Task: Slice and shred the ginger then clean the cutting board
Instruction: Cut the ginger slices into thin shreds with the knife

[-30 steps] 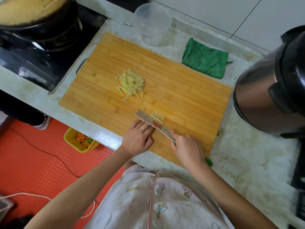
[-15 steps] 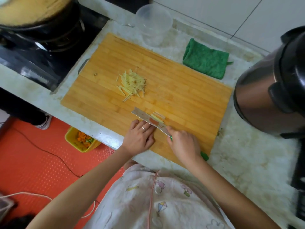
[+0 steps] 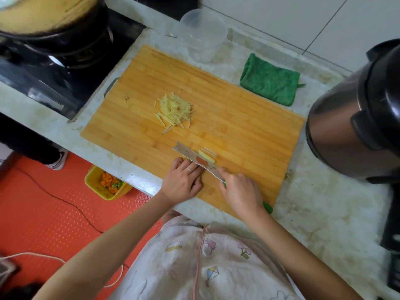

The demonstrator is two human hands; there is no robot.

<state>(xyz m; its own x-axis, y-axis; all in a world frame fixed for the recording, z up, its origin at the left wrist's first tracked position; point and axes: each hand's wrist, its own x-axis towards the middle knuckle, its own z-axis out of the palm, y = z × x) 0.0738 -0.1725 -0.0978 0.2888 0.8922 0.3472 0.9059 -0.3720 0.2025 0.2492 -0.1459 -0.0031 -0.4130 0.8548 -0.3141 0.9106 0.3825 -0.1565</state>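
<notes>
- Yellow bin [image 3: 106, 184]: on the orange floor, below and well left of your left hand; orange and green scraps inside.
- Black wok [image 3: 54, 24]: on the stove, far beyond your left hand and to its left.
- Bamboo cutting board [image 3: 249, 126]: on the marble counter, under both your hands.
- Ginger shreds [image 3: 174, 110]: loose pile on the board, well beyond your left hand.
- Left hand [image 3: 183, 182]: lies on the near part of the board, fingers nearly straight and together, a ring on one. Its fingertips touch the near face of the blade; it grasps nothing that shows.
- Knife [image 3: 195, 160]: patterned blade on edge, slanting from just past your left fingertips back to your right hand.
- Ginger slices [image 3: 207, 155]: a few pale strips against the far face of the blade, just beyond your left fingertips.
- Right hand [image 3: 240, 191]: fingers curled round the knife's green handle, whose end shows behind your wrist.
- Green cloth [image 3: 270, 83]: folded on the counter, well beyond your right hand.
- Steel cooker [image 3: 346, 131]: off the board, right of your right hand.
</notes>
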